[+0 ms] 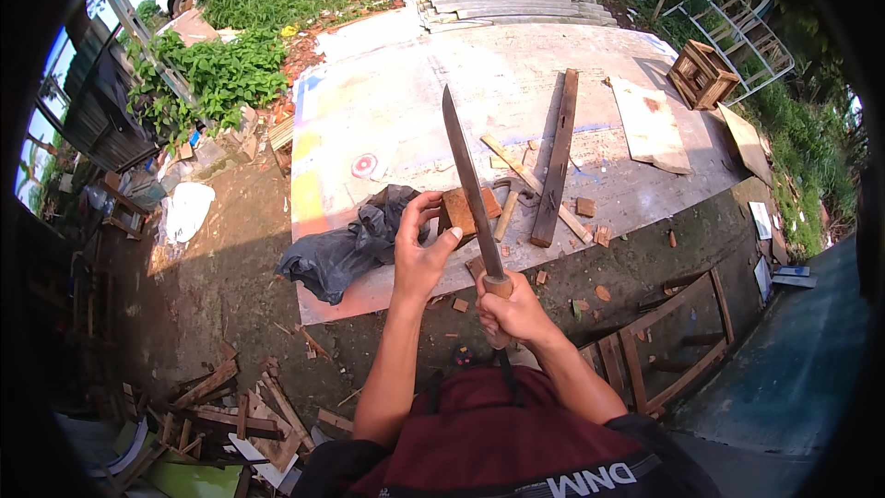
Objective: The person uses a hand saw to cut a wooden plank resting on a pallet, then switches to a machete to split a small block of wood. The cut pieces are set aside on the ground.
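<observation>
My right hand (513, 312) is wrapped round the wooden handle of a machete (465, 153), whose long dark blade points up and away from me. Just left of the blade, a squarish wooden block (455, 212) is held by my left hand (425, 247), with the thumb on its near side and the fingers over its far left. The blade passes in front of the block's right part; whether they touch I cannot tell. A crumpled black plastic bag (346, 249) lies left of my left hand. Right of the block, a claw hammer (505, 218) rests on the board.
A large flat board (396, 111) spreads ahead, carrying a long dark beam (559, 157), a thin light strip (535, 186) and small wood offcuts (585, 207). A wooden frame (678, 341) stands at near right. Scrap wood (240, 415) is piled at lower left. Corrugated sheets (516, 7) lie beyond.
</observation>
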